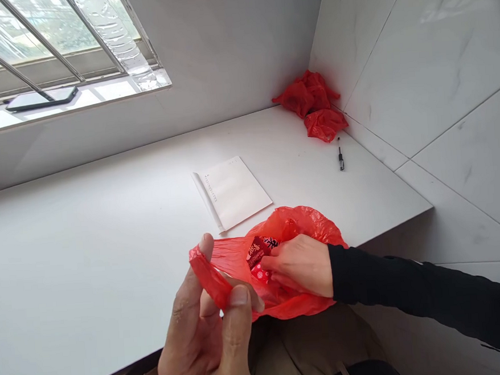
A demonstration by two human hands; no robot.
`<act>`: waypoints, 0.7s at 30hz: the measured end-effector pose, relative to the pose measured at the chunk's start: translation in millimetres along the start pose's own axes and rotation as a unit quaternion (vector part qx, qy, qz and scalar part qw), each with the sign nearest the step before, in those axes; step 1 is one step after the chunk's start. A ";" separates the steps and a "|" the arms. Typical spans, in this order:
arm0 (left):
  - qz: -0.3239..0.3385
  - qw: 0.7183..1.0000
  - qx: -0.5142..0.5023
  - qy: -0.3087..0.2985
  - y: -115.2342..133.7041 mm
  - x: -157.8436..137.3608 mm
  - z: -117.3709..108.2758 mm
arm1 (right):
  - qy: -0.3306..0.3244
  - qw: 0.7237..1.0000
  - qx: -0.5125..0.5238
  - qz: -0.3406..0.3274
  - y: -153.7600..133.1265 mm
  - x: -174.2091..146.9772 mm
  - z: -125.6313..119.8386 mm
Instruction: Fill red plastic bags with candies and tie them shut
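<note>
A thin red plastic bag (316, 223) sits at the near edge of the table with its mouth open toward me. My left hand (216, 321) pinches one handle of it, pulled out to the left, with the loop stretched over a finger. Inside the mouth, my right hand (300, 264) has its fingers curled around a small red packet with pale dots (260, 274); the fingertips are partly hidden. Against those fingers lies a dark red packet with printed characters (256, 250).
Beyond the bag, a white notebook (237, 191) lies on the white table (86, 233). A black pen (341, 159) and crumpled red plastic bags (310, 100) are at the far right corner. A phone (42, 99) rests on the sill of the barred window.
</note>
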State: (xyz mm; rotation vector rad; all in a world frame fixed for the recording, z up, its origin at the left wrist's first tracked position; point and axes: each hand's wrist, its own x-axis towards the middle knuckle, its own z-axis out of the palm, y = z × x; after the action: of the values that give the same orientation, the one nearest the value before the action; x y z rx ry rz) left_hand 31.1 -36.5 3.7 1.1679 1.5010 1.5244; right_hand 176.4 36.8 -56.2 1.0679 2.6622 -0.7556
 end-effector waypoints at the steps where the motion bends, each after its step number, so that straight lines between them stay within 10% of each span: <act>1: 0.002 1.000 -0.004 0.002 -0.2 0.3 -0.7 | -0.004 1.000 -0.005 0.004 0.9 -3.9 -0.7; 21: -0.054 0.997 0.045 0.016 3.8 -13.1 13.4 | 0.006 0.976 -0.112 0.189 21.9 -27.1 -14.1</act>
State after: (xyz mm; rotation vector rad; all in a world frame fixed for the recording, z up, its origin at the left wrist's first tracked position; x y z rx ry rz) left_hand 48.6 -44.0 4.8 1.0999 1.6417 1.4229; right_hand 211.5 41.3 -43.4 1.4524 2.3706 -0.3653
